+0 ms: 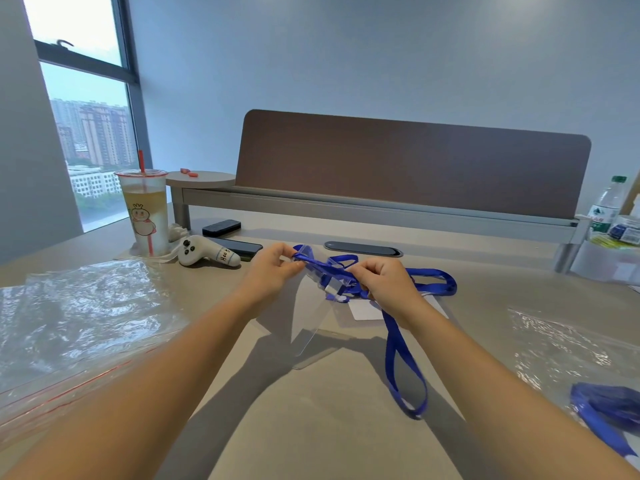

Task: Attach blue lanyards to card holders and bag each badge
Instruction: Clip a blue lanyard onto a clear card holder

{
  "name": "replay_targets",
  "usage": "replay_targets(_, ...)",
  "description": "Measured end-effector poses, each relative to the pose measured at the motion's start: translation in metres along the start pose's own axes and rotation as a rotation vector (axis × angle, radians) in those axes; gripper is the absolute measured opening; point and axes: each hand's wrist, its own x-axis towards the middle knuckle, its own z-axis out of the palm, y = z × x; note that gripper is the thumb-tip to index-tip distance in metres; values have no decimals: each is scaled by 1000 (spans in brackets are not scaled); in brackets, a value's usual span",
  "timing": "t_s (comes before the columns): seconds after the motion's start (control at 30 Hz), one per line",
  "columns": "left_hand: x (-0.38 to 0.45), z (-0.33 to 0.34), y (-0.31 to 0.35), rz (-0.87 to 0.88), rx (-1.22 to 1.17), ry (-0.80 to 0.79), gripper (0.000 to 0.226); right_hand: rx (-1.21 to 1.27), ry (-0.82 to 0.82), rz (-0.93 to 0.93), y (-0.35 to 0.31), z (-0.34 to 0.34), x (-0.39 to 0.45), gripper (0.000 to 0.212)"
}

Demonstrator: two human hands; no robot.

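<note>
Above the middle of the desk I hold a clear card holder [323, 270] with a blue lanyard [401, 355] laid across it. My left hand [268, 271] pinches the holder's left end together with the lanyard. My right hand [384, 280] pinches the lanyard at the holder's right end. The strap's long loop hangs down to the desk in front of me, and another loop lies behind my right hand. A white card [365, 310] lies flat under the hands. An open clear bag [311, 336] lies on the desk below the holder.
A stack of clear zip bags [79, 313] covers the desk at left. At right lies a bag [568, 348] beside a bagged blue lanyard [606, 407]. Behind stand a drink cup [147, 213], a white controller [204, 255], a phone [239, 247], a water bottle [607, 206] and a desk divider [408, 161].
</note>
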Motion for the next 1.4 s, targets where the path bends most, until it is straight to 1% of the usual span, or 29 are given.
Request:
replay_targets(0.07, 0, -2, 0, 1, -8, 11, 2, 2, -31, 20, 1, -1, 1, 19)
replay_targets(0.2, -2, -5, -1, 5, -28, -1, 2, 33, -143, 103, 0, -3, 1, 21)
replay_targets(0.27, -3, -6, 0, 4, -42, -5, 3, 18, -183, 109, -1, -5, 0, 19)
replay_targets(0.37, -5, -7, 0, -8, -50, 1, 4, -32, -178, 86, 0, -7, -2, 8)
replay_targets(0.43, -5, -7, 0, -7, -56, -2, 4, -36, -164, 80, 4, -7, -2, 16)
replay_targets(0.5, -6, -8, 1, -20, -68, -12, 3, -9, -141, 83, 5, -7, -1, 18)
replay_targets(0.63, -7, -9, 3, -63, -138, -28, 3, 3, -96, 76, 5, -7, 0, 9)
replay_targets(0.8, -6, -8, 3, -88, -259, -13, 15, -37, -179, 62, 3, -3, -3, 7)
replay_targets(0.93, -5, -9, 0, -69, -242, -3, 14, -31, -214, 74, 0, -5, -2, 13)
replay_targets(1.07, -3, -11, -2, -25, -175, -58, 17, -42, -275, 77, 2, -6, -1, 25)
replay_targets(1.13, -4, -11, -3, 0, -138, -105, 18, -23, -288, 82, 3, -6, 0, 24)
replay_targets(1.23, -6, -13, -6, 13, -108, -164, 18, 16, -300, 94, 5, -9, 1, 13)
replay_targets(1.4, -7, -13, -4, 52, -62, -251, 19, 103, -339, 161, 10, -13, 2, 16)
